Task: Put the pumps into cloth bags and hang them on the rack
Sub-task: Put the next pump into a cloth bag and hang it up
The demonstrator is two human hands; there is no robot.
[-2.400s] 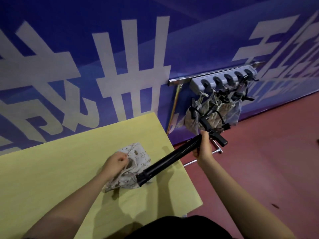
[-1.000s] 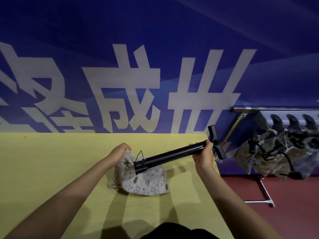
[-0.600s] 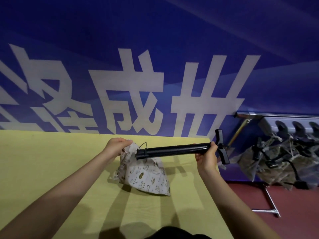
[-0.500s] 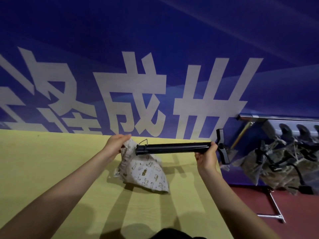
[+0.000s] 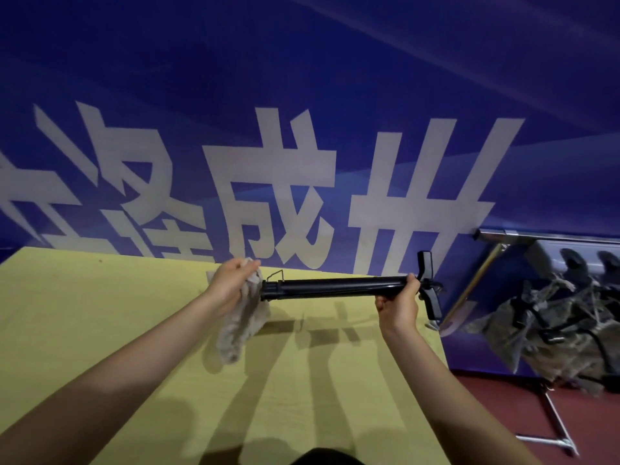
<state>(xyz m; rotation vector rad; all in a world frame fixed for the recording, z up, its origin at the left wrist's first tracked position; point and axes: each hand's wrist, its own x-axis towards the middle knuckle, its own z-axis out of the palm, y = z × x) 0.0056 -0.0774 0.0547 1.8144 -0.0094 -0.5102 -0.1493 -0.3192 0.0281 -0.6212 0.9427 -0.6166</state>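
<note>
The pump is held level above the yellow desk, gripped near its T-handle by the right hand, whose fingers are curled round the black barrel. The cloth bag is pinched at its mouth by the left hand, its fingers closed on the fabric, and the bag's body is left hanging clear of the desk. Compared with a second ago, the pump has been raised from a downward tilt to horizontal, and the bag has been lifted off the desk, where it lay spread. The pump's base end is now seen right at the bag's mouth; whether it has entered cannot be told, since the hand and bunched cloth hide the opening. Bagging is therefore judged to be only starting, with nearly the whole barrel exposed. The rack stands to the right, beyond the desk's edge, with other bagged pumps already hung on it. The mouth will probably need to be kept open while the barrel is slid in.
</note>
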